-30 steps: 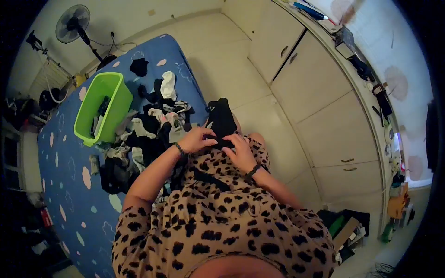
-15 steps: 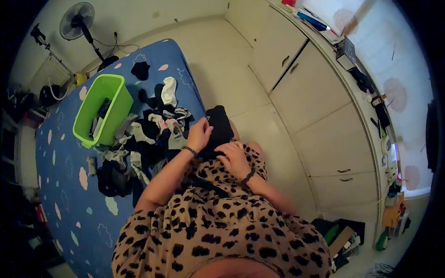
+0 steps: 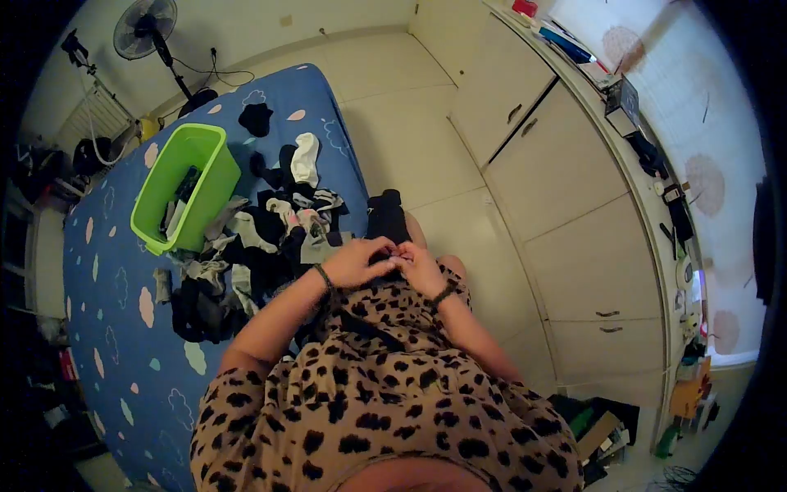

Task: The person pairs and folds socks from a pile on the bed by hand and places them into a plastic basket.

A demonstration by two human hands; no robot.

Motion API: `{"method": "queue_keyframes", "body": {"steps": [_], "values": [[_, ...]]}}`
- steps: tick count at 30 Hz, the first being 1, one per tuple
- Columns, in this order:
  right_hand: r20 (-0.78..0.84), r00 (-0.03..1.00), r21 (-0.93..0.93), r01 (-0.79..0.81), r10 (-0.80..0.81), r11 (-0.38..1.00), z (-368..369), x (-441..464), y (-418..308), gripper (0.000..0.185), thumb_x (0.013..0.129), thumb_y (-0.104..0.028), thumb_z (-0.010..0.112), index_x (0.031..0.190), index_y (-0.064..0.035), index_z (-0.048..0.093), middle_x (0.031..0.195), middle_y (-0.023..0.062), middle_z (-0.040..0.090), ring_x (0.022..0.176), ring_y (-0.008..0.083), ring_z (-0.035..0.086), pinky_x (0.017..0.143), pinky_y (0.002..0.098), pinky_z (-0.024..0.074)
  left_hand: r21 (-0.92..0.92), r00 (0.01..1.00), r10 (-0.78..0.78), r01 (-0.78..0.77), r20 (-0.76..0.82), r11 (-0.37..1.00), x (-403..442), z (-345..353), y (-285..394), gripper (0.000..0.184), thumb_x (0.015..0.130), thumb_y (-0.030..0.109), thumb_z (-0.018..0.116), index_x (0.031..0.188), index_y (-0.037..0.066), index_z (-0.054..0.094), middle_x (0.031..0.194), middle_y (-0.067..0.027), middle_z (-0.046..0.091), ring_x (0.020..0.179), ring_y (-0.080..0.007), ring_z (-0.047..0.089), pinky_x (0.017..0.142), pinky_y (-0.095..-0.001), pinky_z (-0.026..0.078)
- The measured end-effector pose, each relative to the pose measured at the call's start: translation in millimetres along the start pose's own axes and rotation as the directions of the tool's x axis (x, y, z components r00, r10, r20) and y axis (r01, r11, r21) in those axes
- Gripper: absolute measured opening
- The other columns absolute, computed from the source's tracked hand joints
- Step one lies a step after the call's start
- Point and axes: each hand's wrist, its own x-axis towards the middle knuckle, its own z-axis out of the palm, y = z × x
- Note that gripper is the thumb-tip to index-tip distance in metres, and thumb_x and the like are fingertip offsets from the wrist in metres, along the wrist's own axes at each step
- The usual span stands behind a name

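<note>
Over my lap lies a black sock (image 3: pixel 385 215), its far end stretching past my fingers. My left hand (image 3: pixel 359 262) and my right hand (image 3: pixel 420 267) meet at the sock's near end, fingertips pinched together. What lies between the fingertips is too small to make out. To the left, a pile of black, grey and white socks (image 3: pixel 254 230) covers part of the blue bed. A white sock (image 3: pixel 305 160) rests at the pile's far edge, and a single black sock (image 3: pixel 256 120) lies farther off.
A green basket (image 3: pixel 230 174) with a few dark and grey items inside stands on the bed (image 3: pixel 115 353). Beyond it is a fan (image 3: pixel 146 31). Pale cabinets (image 3: pixel 574 164) line the right side, with small items along their top.
Half a second ago my hands were apart, the left one over the sock; now they have come together at its near end. The view has shifted slightly.
</note>
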Motion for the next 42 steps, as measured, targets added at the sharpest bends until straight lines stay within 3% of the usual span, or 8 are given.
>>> {"method": "queue_keyframes", "body": {"steps": [6, 11, 18, 24, 28, 31, 34, 42], "values": [[-0.010, 0.975, -0.124, -0.222, 0.222, 0.967, -5, 29, -23, 0.019, 0.086, -0.017, 0.064, 0.096, -0.0036, 0.056, 0.087, 0.0115, 0.061, 0.084, 0.0236, 0.059, 0.073, 0.0330, 0.0436, 0.065, 0.885, 0.238, -0.232, -0.400, 0.971, 1, 32, -21, 0.021, 0.082, 0.011, 0.067, 0.100, 0.003, 0.058, 0.096, -0.0140, 0.051, 0.089, -0.0357, 0.055, 0.077, -0.0376, 0.047], [0.108, 0.879, -0.491, 0.453, -0.464, 0.744, -21, 4, -62, 0.037, 0.074, -0.012, 0.070, 0.109, -0.0082, 0.057, 0.113, 0.0087, 0.056, 0.109, 0.0284, 0.048, 0.094, 0.0430, 0.0309, -0.283, 0.929, 0.081, -0.192, -0.360, 0.940, 13, 23, -63, 0.011, 0.088, 0.010, 0.060, 0.097, 0.004, 0.061, 0.095, -0.0084, 0.052, 0.094, -0.0248, 0.051, 0.084, -0.0325, 0.042], [0.230, 0.885, -0.515, 0.463, -0.404, 0.721, -27, 15, -43, 0.044, 0.069, -0.010, 0.071, 0.111, -0.0091, 0.058, 0.110, 0.0067, 0.058, 0.108, 0.0257, 0.051, 0.097, 0.0436, 0.0295, -0.144, 0.853, 0.061, -0.156, -0.518, 0.977, 16, 32, -65, 0.013, 0.090, 0.015, 0.057, 0.095, 0.005, 0.064, 0.101, -0.0092, 0.056, 0.100, -0.0267, 0.051, 0.092, -0.0362, 0.038], [0.530, 0.837, -0.509, 0.443, -0.138, 0.738, -35, 16, -60, 0.035, 0.079, -0.017, 0.069, 0.112, -0.0086, 0.059, 0.105, 0.0069, 0.061, 0.104, 0.0234, 0.053, 0.096, 0.0418, 0.0315, 0.139, 0.928, 0.269, -0.240, -0.257, 0.961, -4, 20, -56, 0.019, 0.092, 0.017, 0.053, 0.103, 0.007, 0.064, 0.123, -0.0111, 0.057, 0.117, -0.0309, 0.049, 0.103, -0.0454, 0.030], [0.352, 0.936, -0.233, 0.095, -0.007, 0.968, -37, 43, -23, 0.034, 0.089, -0.034, 0.062, 0.109, -0.0068, 0.061, 0.086, 0.0140, 0.064, 0.085, 0.0313, 0.060, 0.088, 0.0412, 0.0387, 0.113, 0.894, 0.238, -0.211, -0.381, 0.971, -8, 7, -28, 0.024, 0.091, 0.019, 0.056, 0.109, 0.005, 0.061, 0.113, -0.0137, 0.058, 0.109, -0.0319, 0.052, 0.097, -0.0426, 0.038], [0.271, 0.950, -0.523, 0.011, 0.154, 0.852, -34, 52, -36, 0.034, 0.088, -0.033, 0.063, 0.110, -0.0070, 0.059, 0.086, 0.0117, 0.061, 0.085, 0.0303, 0.058, 0.089, 0.0437, 0.0364, 0.056, 0.899, 0.170, -0.161, -0.403, 0.985, 13, 13, -53, 0.025, 0.088, 0.020, 0.061, 0.106, 0.003, 0.060, 0.106, -0.0162, 0.059, 0.100, -0.0352, 0.054, 0.085, -0.0403, 0.044], [0.117, 0.942, -0.730, 0.296, -0.314, 0.617, -29, 42, -53, 0.038, 0.085, -0.027, 0.064, 0.116, -0.0087, 0.056, 0.106, 0.0098, 0.057, 0.102, 0.0281, 0.052, 0.093, 0.0446, 0.0317, 0.044, 0.909, 0.141, -0.135, -0.392, 0.990, 36, 6, -59, 0.022, 0.088, 0.020, 0.059, 0.100, 0.001, 0.062, 0.095, -0.0185, 0.062, 0.091, -0.0376, 0.058, 0.079, -0.0415, 0.047], [0.167, 0.939, -0.668, 0.331, -0.299, 0.667, -21, 41, -38, 0.039, 0.084, -0.022, 0.063, 0.120, -0.0112, 0.054, 0.118, 0.0071, 0.053, 0.114, 0.0257, 0.046, 0.097, 0.0457, 0.0300, -0.085, 0.878, -0.110, 0.080, -0.465, 0.993, 57, 3, -61, 0.020, 0.089, 0.020, 0.058, 0.094, 0.001, 0.059, 0.087, -0.0157, 0.061, 0.087, -0.0323, 0.059, 0.077, -0.0378, 0.047]]}}
